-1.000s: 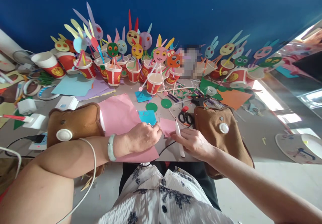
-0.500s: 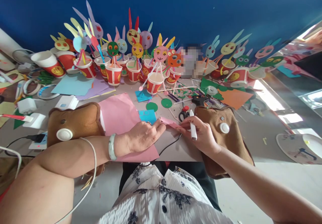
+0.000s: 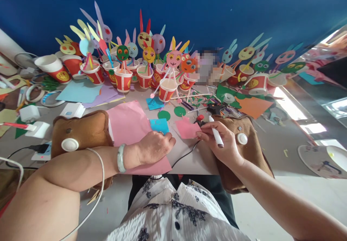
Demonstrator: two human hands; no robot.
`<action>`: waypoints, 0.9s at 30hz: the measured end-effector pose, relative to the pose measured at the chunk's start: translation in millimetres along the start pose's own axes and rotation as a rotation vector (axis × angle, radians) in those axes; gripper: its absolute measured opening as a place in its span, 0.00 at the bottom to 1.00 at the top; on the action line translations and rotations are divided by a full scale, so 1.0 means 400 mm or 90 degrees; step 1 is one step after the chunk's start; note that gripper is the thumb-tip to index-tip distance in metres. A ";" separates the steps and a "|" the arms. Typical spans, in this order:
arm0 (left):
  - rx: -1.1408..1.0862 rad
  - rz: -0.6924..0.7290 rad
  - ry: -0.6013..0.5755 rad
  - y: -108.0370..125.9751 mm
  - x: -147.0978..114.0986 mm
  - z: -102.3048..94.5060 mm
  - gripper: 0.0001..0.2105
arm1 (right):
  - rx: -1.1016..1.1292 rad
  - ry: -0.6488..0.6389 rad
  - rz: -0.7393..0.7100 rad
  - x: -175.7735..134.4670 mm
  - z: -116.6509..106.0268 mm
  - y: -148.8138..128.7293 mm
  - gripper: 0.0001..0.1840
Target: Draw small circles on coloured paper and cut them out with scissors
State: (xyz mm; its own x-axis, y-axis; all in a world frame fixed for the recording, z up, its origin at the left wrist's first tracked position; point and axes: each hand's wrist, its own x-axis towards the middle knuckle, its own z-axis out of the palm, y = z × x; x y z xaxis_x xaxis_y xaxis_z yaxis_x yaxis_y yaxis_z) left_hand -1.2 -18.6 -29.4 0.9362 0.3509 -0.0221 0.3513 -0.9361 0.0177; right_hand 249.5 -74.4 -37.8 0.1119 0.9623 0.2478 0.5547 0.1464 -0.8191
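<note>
Pinched between the thumb and fingertips of my right hand (image 3: 221, 141) is a small piece of pink paper (image 3: 187, 128). A white marker (image 3: 216, 132) also sits in that hand, slanting across the fingers. My left hand (image 3: 157, 147) rests with curled fingers over the edge of a large pink sheet (image 3: 130, 118); whatever its fingers may hold is hidden. Just beyond the left knuckles lies a blue paper square (image 3: 159, 126) with pen marks. A gap separates the left hand from the small pink piece. Scissors with dark handles are partly hidden behind my right hand.
Red paper cups (image 3: 123, 79) with paper rabbit-like faces line the back by the blue wall. Brown fabric cushions (image 3: 81, 132) flank my hands. Green paper circles (image 3: 163, 115), scraps and an orange sheet (image 3: 253, 105) lie beyond. A black cable (image 3: 187, 154) crosses the table.
The small pink paper has come away from my left hand and now lies flatter in view, held by the right. My left fingers have curled in; the marker has tilted.
</note>
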 end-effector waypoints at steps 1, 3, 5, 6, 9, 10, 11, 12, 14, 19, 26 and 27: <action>0.000 0.003 -0.001 0.000 0.000 0.000 0.08 | -0.008 0.007 -0.009 0.000 -0.002 0.000 0.13; 0.006 0.017 -0.003 0.001 -0.001 -0.001 0.09 | -0.064 0.032 -0.071 -0.002 -0.005 0.002 0.10; 0.020 0.042 0.007 0.002 -0.003 -0.001 0.09 | -0.156 0.020 -0.206 -0.007 -0.007 0.005 0.07; 0.028 0.059 0.025 0.002 -0.004 0.000 0.10 | -0.206 -0.013 -0.291 -0.010 -0.006 0.006 0.07; 0.040 0.122 0.100 0.003 -0.009 0.002 0.09 | -0.331 -0.169 -0.477 -0.018 0.003 0.012 0.11; 0.043 0.145 0.124 0.004 -0.011 0.002 0.09 | -0.357 -0.210 -0.501 -0.020 0.008 0.013 0.12; 0.045 0.166 0.143 0.005 -0.012 0.001 0.08 | -0.375 -0.237 -0.511 -0.021 0.013 0.014 0.12; 0.049 0.182 0.156 0.006 -0.013 -0.001 0.08 | -0.387 -0.254 -0.518 -0.022 0.017 0.015 0.12; 0.058 0.193 0.163 0.007 -0.014 -0.007 0.08 | -0.396 -0.268 -0.536 -0.022 0.022 0.014 0.13; 0.054 0.154 0.061 0.007 -0.009 -0.018 0.12 | -0.427 -0.292 -0.551 -0.015 0.018 0.010 0.15; 0.030 0.105 0.036 0.011 -0.003 0.008 0.11 | -0.415 -0.312 -0.552 -0.008 0.015 0.003 0.15; 0.020 0.093 0.026 0.011 -0.003 0.009 0.11 | -0.403 -0.328 -0.537 -0.006 0.012 -0.002 0.14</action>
State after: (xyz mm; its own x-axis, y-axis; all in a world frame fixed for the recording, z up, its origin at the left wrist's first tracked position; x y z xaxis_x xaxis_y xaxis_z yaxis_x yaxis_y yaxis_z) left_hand -0.8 -23.4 -32.9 0.9774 0.2104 0.0187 0.2107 -0.9775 -0.0135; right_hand 244.8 -75.8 -40.2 -0.7532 0.6156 0.2318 0.6212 0.7816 -0.0568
